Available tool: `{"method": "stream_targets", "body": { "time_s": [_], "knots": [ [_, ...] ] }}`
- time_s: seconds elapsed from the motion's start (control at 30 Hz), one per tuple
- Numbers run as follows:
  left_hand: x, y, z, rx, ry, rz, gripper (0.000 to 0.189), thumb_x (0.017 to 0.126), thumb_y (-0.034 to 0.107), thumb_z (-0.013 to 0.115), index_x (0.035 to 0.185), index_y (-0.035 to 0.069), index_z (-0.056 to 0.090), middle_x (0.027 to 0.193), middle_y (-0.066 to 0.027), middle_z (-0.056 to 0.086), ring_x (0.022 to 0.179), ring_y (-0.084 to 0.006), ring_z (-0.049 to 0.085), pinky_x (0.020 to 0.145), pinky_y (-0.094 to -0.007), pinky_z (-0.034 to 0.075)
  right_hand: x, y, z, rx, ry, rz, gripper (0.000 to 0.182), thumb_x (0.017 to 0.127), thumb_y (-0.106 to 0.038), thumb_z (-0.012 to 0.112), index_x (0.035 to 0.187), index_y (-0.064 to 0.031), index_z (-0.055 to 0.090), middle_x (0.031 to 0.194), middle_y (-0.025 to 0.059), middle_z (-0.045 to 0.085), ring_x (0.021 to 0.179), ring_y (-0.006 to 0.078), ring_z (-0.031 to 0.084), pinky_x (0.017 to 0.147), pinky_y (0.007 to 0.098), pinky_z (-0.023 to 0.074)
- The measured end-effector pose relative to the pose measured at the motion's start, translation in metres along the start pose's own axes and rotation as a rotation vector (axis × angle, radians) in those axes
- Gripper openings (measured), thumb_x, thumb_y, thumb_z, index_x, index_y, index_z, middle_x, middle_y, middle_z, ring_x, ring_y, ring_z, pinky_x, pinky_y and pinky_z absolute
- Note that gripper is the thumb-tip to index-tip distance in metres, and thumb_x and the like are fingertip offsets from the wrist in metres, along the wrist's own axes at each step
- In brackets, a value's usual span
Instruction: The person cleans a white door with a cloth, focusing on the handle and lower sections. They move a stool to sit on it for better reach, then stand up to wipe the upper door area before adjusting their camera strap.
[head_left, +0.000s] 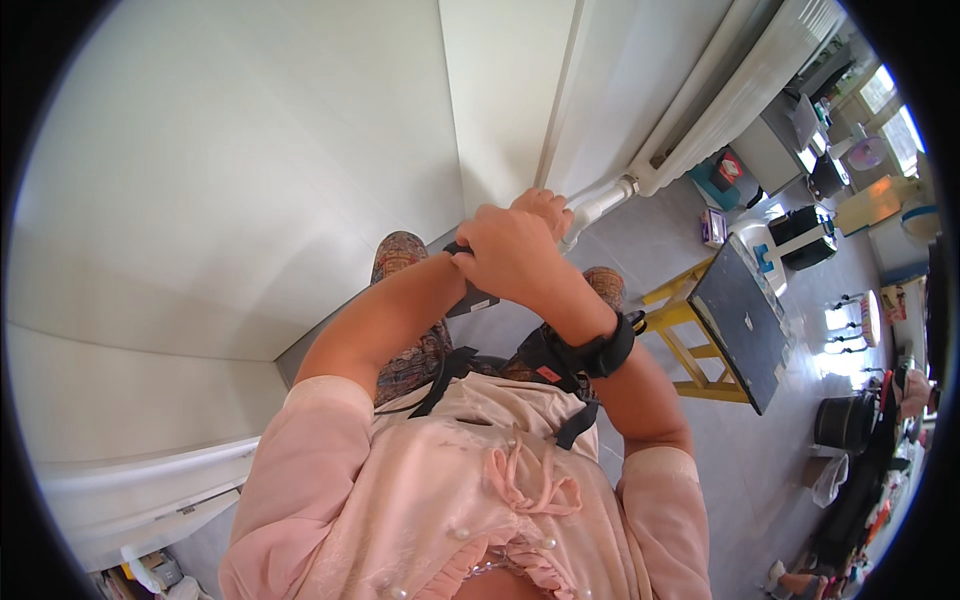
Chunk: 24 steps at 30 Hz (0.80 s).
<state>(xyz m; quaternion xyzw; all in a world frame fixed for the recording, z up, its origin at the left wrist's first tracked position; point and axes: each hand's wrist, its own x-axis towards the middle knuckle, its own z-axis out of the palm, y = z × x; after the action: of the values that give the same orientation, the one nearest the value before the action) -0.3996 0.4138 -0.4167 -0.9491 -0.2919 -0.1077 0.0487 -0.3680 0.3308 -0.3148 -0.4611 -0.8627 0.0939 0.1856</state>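
My right hand (510, 251) reaches across my left forearm, its fingers and thumb closed at a black wrist strap (454, 250) there. Beyond it shows part of my left hand (546, 208), fingers bent, close to a white pipe; the palm is hidden, so I cannot tell whether it holds anything. A black box-like piece (476, 298) with a small pale label shows below the left wrist; what it is fixed to is hidden. Around my right wrist sits another black strap (611, 349). Black straps and a thin cable lie across my lap.
A tall white panel (247, 165) stands close on the left. Ahead are a white radiator (750, 82) and its pipe (604, 206). A yellow-legged stool with a dark top (739, 322) stands at the right. Farther right are a black bucket-like container (844, 421) and a small round stool (870, 319).
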Motion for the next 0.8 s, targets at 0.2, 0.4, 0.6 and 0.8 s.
{"method": "stream_targets", "body": {
  "time_s": [0.2, 0.4, 0.6, 0.8],
  "knots": [
    [-0.008, -0.011, 0.024, 0.171, 0.012, 0.118, 0.008, 0.065, 0.011, 0.052, 0.071, 0.008, 0.057, 0.075, -0.0046, 0.054, 0.078, -0.0219, 0.051, 0.069, -0.0333, 0.040, 0.016, -0.001, 0.016, -0.107, -0.082, -0.087, 0.008, 0.063, -0.010, 0.058, 0.064, -0.0040, 0.063, 0.070, 0.0134, 0.060, 0.064, 0.0286, 0.061, 0.053, 0.0341, 0.0486],
    [-0.017, -0.023, 0.036, 0.314, 0.052, 0.103, 0.005, 0.066, 0.011, 0.052, 0.068, 0.010, 0.057, 0.072, -0.0039, 0.054, 0.078, -0.0194, 0.051, 0.067, -0.0319, 0.038, 0.010, -0.002, 0.030, -0.051, -0.026, -0.084, 0.008, 0.062, -0.004, 0.059, 0.070, -0.0025, 0.059, 0.076, 0.0147, 0.059, 0.068, 0.0285, 0.061, 0.057, 0.0328, 0.0488],
    [-0.012, -0.022, 0.011, 0.123, -0.154, -0.233, 0.019, 0.073, 0.013, 0.052, 0.090, 0.007, 0.059, 0.091, -0.0056, 0.054, 0.090, -0.0201, 0.052, 0.075, -0.0339, 0.041, 0.004, 0.006, 0.044, 0.040, 0.057, -0.056, 0.016, 0.062, -0.005, 0.061, 0.076, -0.0013, 0.053, 0.075, 0.0134, 0.056, 0.070, 0.0272, 0.058, 0.059, 0.0341, 0.0476],
    [-0.011, -0.035, 0.015, -0.494, 0.203, -0.662, 0.026, 0.073, 0.008, 0.050, 0.097, 0.001, 0.056, 0.106, -0.0145, 0.053, 0.097, -0.0310, 0.052, 0.081, -0.0400, 0.044, -0.007, 0.001, 0.043, 0.168, 0.210, -0.029, 0.017, 0.064, -0.004, 0.058, 0.078, 0.0006, 0.050, 0.074, 0.0152, 0.051, 0.065, 0.0291, 0.054, 0.057, 0.0363, 0.0467]
  ]
}}
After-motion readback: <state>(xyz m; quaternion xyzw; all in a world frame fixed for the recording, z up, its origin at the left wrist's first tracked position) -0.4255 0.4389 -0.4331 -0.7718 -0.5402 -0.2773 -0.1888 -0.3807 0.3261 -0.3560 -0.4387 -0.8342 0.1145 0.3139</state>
